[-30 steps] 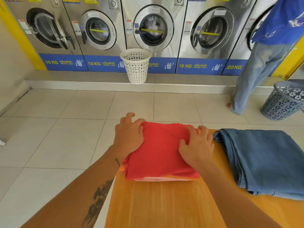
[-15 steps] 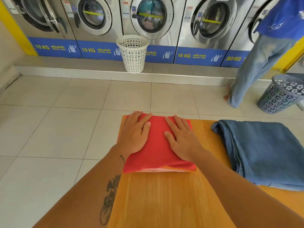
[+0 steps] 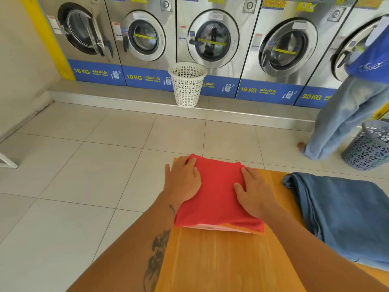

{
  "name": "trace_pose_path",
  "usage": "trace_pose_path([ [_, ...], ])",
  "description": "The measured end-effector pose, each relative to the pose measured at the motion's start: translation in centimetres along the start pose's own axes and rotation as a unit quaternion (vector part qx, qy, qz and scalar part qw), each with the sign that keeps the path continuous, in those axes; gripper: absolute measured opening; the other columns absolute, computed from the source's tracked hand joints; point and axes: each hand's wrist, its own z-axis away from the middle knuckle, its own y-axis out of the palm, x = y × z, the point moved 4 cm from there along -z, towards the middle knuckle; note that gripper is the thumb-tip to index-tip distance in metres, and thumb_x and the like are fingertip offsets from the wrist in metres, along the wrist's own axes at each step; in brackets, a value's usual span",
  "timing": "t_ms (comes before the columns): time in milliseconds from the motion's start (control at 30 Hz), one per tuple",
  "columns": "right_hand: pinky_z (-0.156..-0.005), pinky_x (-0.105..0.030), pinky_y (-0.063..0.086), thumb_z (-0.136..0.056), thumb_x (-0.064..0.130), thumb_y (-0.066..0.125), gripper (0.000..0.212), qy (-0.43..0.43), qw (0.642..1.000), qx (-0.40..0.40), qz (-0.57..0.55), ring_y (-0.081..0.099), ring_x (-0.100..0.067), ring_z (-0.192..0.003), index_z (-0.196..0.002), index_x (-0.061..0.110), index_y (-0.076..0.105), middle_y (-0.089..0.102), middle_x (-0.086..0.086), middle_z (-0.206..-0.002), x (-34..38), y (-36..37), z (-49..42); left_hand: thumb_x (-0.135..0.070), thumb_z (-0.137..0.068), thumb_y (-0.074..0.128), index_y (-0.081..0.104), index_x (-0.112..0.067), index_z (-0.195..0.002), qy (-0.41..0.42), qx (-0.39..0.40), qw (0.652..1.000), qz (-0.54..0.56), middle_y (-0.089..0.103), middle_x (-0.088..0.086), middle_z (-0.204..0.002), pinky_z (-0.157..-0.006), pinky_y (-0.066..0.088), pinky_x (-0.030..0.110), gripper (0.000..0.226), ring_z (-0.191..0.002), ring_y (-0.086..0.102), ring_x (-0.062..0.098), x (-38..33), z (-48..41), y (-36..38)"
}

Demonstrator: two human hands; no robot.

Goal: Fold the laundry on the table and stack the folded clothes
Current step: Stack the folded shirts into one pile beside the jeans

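Observation:
A folded red garment (image 3: 217, 192) lies on the far left corner of the wooden table (image 3: 221, 260), on top of a thin stack whose white and orange edges show at its near side. My left hand (image 3: 182, 180) rests flat on the red garment's left edge, fingers spread and partly over the table corner. My right hand (image 3: 253, 191) presses flat on its right half. Folded blue jeans (image 3: 345, 216) lie to the right on the table, apart from the red garment.
A white laundry basket (image 3: 187, 84) stands on the step before a row of washing machines (image 3: 212, 39). A person in blue top and jeans (image 3: 345, 114) stands at the far right beside a grey-blue basket (image 3: 370, 145). Tiled floor (image 3: 84, 165) lies left of the table.
My hands have slid apart over the red garment: the left one to its left edge, the right one toward its right side. The camera tilted up a little.

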Motion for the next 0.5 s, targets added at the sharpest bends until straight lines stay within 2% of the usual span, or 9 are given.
trace_pose_path([
  [67, -0.12, -0.048, 0.018, -0.095, 0.041, 0.037, 0.06, -0.025, 0.998, -0.021, 0.045, 0.02, -0.023, -0.148, -0.152, 0.022, 0.031, 0.026, -0.001, -0.16, 2.2, -1.2, -1.1, -0.021, -0.094, 0.038, 0.046, -0.019, -0.142, 0.063, -0.031, 0.997, -0.041, 0.031, -0.002, -0.156, -0.12, 0.006, 0.053, 0.049, -0.146, 0.021, 0.016, -2.0, -0.5, -1.1],
  [133, -0.118, -0.053, 0.017, -0.095, 0.039, 0.036, 0.054, -0.06, 0.997, -0.009, 0.044, 0.025, -0.022, -0.146, -0.149, 0.033, 0.035, 0.033, 0.002, -0.157, 4.3, -1.3, -1.9, -0.023, -0.095, 0.037, 0.047, -0.021, -0.142, 0.127, -0.007, 0.99, -0.058, 0.038, -0.004, -0.152, -0.12, 0.007, 0.053, 0.048, -0.144, 0.026, 0.015, -3.7, -1.0, -0.7],
  [167, -0.117, -0.056, 0.016, -0.096, 0.04, 0.034, 0.052, -0.06, 0.998, 0.012, 0.034, 0.025, -0.021, -0.146, -0.148, 0.037, 0.036, 0.034, 0.004, -0.157, 4.7, -0.9, -2.3, -0.027, -0.097, 0.034, 0.048, -0.024, -0.141, 0.128, 0.017, 0.99, -0.051, 0.043, -0.006, -0.149, -0.119, 0.011, 0.052, 0.047, -0.141, 0.031, 0.015, -3.7, -1.2, -0.1],
  [267, -0.114, -0.062, 0.013, -0.097, 0.046, 0.027, 0.049, -0.013, 0.998, 0.054, 0.008, 0.025, -0.019, -0.146, -0.143, 0.042, 0.042, 0.038, 0.009, -0.155, 4.3, 0.1, -3.4, -0.038, -0.099, 0.022, 0.056, -0.033, -0.131, 0.029, 0.071, 0.997, -0.013, 0.053, -0.007, -0.141, -0.112, 0.025, 0.051, 0.047, -0.131, 0.042, 0.019, -1.5, -2.1, 0.7],
  [300, -0.114, -0.062, 0.015, -0.096, 0.046, 0.027, 0.049, -0.003, 0.999, 0.051, 0.003, 0.029, -0.02, -0.143, -0.14, 0.042, 0.046, 0.043, 0.009, -0.152, 4.0, 0.2, -3.8, -0.038, -0.098, 0.021, 0.061, -0.033, -0.117, -0.012, 0.086, 0.996, 0.002, 0.056, -0.007, -0.134, -0.107, 0.029, 0.054, 0.045, -0.123, 0.046, 0.023, -0.9, -2.3, 0.7],
  [367, -0.112, -0.059, 0.02, -0.093, 0.045, 0.027, 0.048, 0.023, 0.998, 0.051, -0.007, 0.04, -0.023, -0.136, -0.133, 0.041, 0.054, 0.051, 0.007, -0.144, 3.6, 0.1, -4.3, -0.036, -0.096, 0.022, 0.057, -0.029, -0.086, -0.055, 0.092, 0.994, 0.013, 0.062, -0.001, -0.113, -0.1, 0.035, 0.056, 0.037, -0.103, 0.051, 0.026, -0.7, -2.7, 0.7],
  [400, -0.111, -0.057, 0.023, -0.092, 0.045, 0.026, 0.049, 0.037, 0.998, 0.051, -0.012, 0.044, -0.026, -0.132, -0.129, 0.04, 0.057, 0.055, 0.005, -0.14, 3.4, 0.1, -4.5, -0.035, -0.095, 0.022, 0.054, -0.027, -0.081, -0.064, 0.084, 0.994, 0.014, 0.061, 0.001, -0.104, -0.099, 0.036, 0.057, 0.036, -0.098, 0.052, 0.027, -0.9, -2.8, 0.8],
  [433, -0.11, -0.056, 0.026, -0.09, 0.045, 0.024, 0.05, 0.051, 0.997, 0.052, -0.017, 0.046, -0.029, -0.127, -0.125, 0.038, 0.06, 0.057, 0.002, -0.137, 3.0, 0.1, -4.7, -0.034, -0.094, 0.022, 0.055, -0.025, -0.082, -0.068, 0.074, 0.995, 0.016, 0.06, 0.001, -0.1, -0.099, 0.037, 0.057, 0.036, -0.098, 0.053, 0.028, -1.1, -2.8, 0.9],
  [500, -0.105, -0.052, 0.034, -0.087, 0.046, 0.022, 0.05, 0.07, 0.995, 0.058, -0.032, 0.05, -0.033, -0.12, -0.115, 0.032, 0.062, 0.06, -0.004, -0.131, 2.3, 0.2, -5.3, -0.037, -0.094, 0.021, 0.062, -0.018, -0.096, -0.08, 0.07, 0.994, 0.029, 0.059, 0.003, -0.103, -0.098, 0.04, 0.056, 0.045, -0.102, 0.053, 0.03, -0.8, -3.1, 1.3],
])
